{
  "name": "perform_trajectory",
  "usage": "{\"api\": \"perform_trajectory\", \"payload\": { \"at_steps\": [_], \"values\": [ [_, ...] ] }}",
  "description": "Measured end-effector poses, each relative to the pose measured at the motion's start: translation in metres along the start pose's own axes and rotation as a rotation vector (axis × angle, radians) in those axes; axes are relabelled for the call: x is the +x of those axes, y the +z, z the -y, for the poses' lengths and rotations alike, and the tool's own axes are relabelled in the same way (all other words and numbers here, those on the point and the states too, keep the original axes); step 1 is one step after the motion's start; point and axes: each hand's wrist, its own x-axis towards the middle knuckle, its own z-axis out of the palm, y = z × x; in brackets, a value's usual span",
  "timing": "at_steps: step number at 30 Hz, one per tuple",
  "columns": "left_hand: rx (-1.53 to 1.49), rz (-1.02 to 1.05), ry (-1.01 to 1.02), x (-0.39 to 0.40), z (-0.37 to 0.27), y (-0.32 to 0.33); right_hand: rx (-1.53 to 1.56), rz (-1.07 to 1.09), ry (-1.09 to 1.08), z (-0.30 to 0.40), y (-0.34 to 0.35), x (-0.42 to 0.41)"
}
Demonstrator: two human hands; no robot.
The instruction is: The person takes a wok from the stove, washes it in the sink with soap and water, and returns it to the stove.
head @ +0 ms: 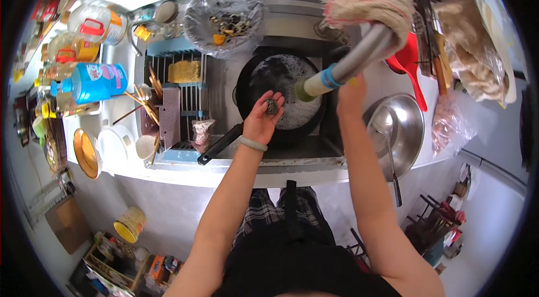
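Observation:
My left hand point(263, 122) is palm up over the near left rim of a black frying pan point(241, 99), with a metal scouring ball point(271, 106) cupped in its fingers. Sudsy water point(290, 107) fills the pan, which sits in the sink with its handle point(221, 145) pointing to the near left. A grey faucet pipe point(358, 54) with a blue band and a greenish end hangs over the suds. My right hand point(351, 97) is beside the sink's right edge, partly behind that pipe. Something small and yellow shows at its fingertips; its grip is hidden.
Left of the pan stands a dish rack point(191, 99) holding a yellow sponge point(184, 71). A plastic-lined bowl of scraps point(223, 0) is behind. At right, a steel bowl point(410, 128) holds a ladle point(384, 122), near a red ladle point(414, 73). A rag point(374, 4) drapes the faucet.

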Motion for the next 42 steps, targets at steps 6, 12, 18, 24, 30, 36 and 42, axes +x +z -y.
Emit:
{"api": "perform_trajectory", "payload": {
  "at_steps": [6,12,18,24,30,36,42],
  "values": [
    [0.286,-0.141,0.090,-0.012,0.009,0.017,0.366,0.712,0.741,-0.039,0.030,-0.110],
    [1.511,-0.259,0.565,-0.043,-0.015,-0.004,0.342,0.750,0.884,-0.098,0.049,-0.080],
    [2.282,-0.381,0.561,-0.080,-0.045,-0.025,-0.856,0.591,-0.291,-0.140,0.076,0.000],
    [2.467,-0.400,0.142,-0.071,-0.046,-0.039,-1.129,0.780,-0.486,-0.195,0.047,0.003],
    [2.535,-0.397,0.138,-0.071,-0.048,-0.043,-0.966,0.944,-0.191,-0.198,0.056,-0.107],
    [2.433,-0.367,0.133,-0.067,-0.048,-0.040,-0.813,0.829,-0.391,-0.174,0.138,-0.048],
    [2.492,-0.390,0.126,-0.071,-0.052,-0.043,-0.754,0.817,-0.408,-0.169,0.098,-0.109]
  ]
}}
